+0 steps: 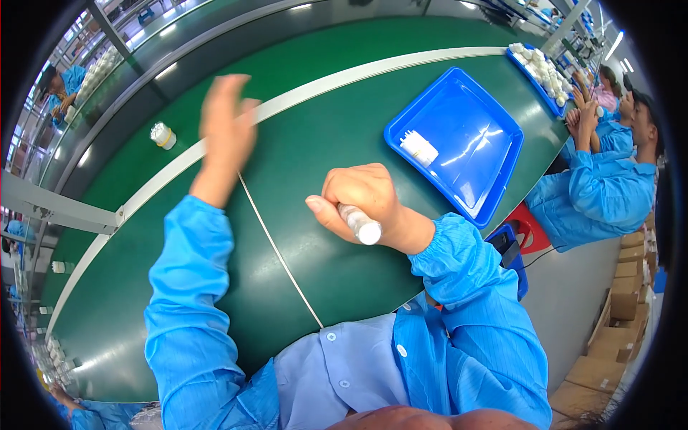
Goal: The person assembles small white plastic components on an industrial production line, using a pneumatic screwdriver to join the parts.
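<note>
My right hand [369, 190] is wrapped round a white cylindrical piece [360, 223], whose round pale end sticks out below the fingers; the rest of it is hidden in the fist. Over the white rail, my left hand [228, 132] is raised and blurred, its fingers stretched upward and the thumb apart, with nothing visible in it. Left of that hand, a short white cylinder with a yellow band [163, 136] lies on the green belt. A similar white piece [419, 148] sits in the blue tray [469, 154], beyond my right hand.
A white rail [301, 87] separates the green worktable [287, 172] from the belt. Another blue tray [537, 75], heaped with white pieces, stands at the far right. Co-workers in blue sit on the right, near a red stool [529, 228]. Cardboard boxes [609, 344] line the floor.
</note>
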The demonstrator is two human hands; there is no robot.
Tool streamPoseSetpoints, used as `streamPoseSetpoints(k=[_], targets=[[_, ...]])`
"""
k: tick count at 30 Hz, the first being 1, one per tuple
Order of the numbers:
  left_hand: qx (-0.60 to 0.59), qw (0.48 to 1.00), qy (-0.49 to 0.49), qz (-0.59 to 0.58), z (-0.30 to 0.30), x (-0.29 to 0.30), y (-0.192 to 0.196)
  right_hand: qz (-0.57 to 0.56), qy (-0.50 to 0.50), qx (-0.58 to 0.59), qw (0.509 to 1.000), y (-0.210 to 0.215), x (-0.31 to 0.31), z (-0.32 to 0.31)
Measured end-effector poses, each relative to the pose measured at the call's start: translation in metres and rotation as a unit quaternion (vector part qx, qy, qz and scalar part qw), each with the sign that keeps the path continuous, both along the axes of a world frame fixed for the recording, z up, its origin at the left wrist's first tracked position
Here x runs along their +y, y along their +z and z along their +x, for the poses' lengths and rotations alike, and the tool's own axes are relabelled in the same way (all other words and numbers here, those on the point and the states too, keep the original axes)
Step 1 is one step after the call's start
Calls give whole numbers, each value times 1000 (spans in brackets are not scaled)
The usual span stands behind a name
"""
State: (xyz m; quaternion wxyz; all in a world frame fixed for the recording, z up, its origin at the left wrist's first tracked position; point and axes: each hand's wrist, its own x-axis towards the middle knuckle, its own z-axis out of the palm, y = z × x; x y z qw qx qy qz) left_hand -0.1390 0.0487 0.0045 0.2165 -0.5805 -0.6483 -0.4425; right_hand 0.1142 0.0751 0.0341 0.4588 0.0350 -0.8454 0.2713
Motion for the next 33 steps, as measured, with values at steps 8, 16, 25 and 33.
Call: streamPoseSetpoints(k=[8, 16, 25, 33], targets=[[97, 894, -383, -211, 156, 83, -17, 49, -19, 44, 998, 16, 2, 15], [13, 887, -415, -201, 161, 81, 5, -8, -61, 17, 998, 29, 11, 38], [-118, 927, -327, -138, 86, -2, 32, -206, -69, 89, 972, 24, 27, 33], [-172, 936, -252, -176, 101, -31, -2, -357, -75, 18, 931, 7, 31, 14]])
